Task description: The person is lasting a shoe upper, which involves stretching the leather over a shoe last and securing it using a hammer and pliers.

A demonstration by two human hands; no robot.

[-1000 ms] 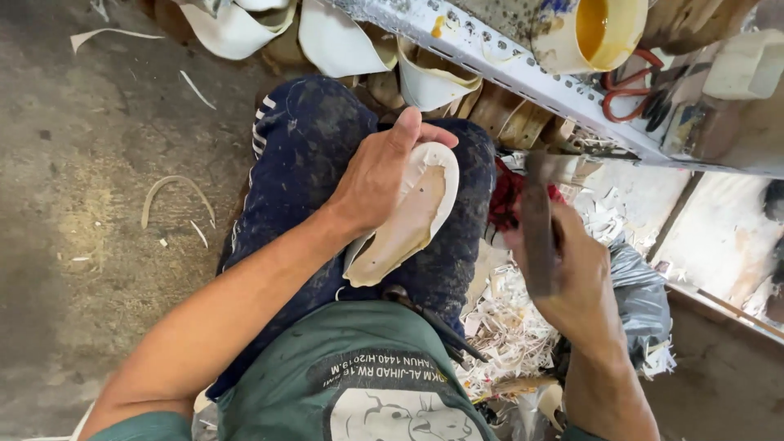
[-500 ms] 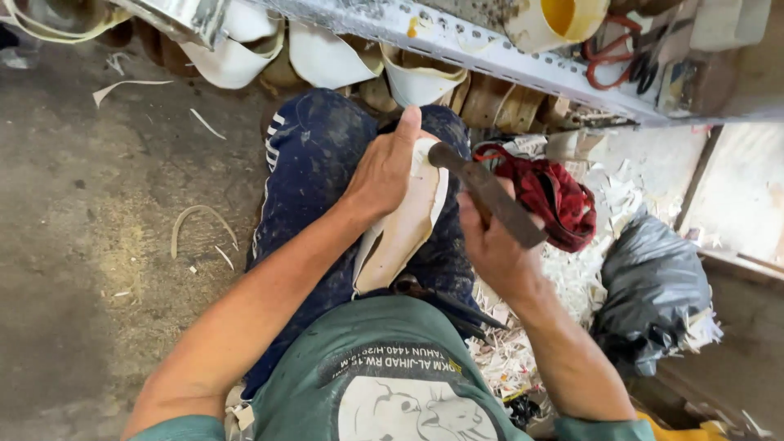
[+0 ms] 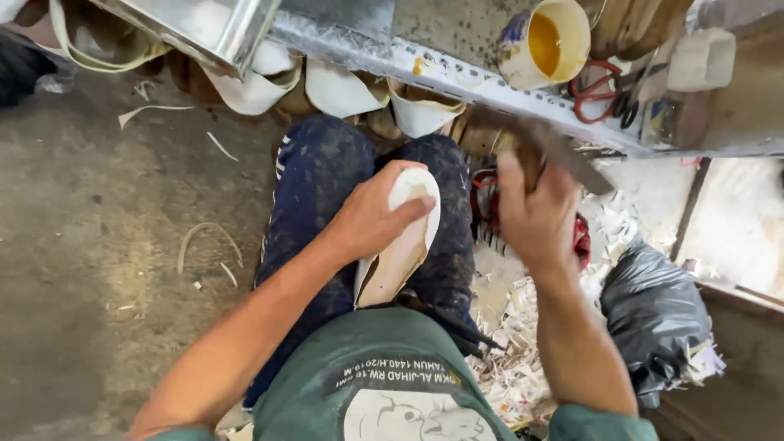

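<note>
My left hand presses a pale, cream-coloured shoe sole against my knees, which are in dark blue trousers. The sole lies lengthwise between my legs, its toe end pointing away from me. My right hand is raised to the right of the sole and grips a long, dark, flat tool, blurred by motion. The tool's tip points up and to the right, clear of the sole.
A metal shelf edge runs across the top, with a cup of yellow glue and red-handled scissors on it. More pale soles hang under it. A black plastic bag and pale trimmings lie at right.
My right hand has lifted the tool off the sole and swung it up and to the right. My left hand has stayed on the sole, sliding slightly toward its toe.
</note>
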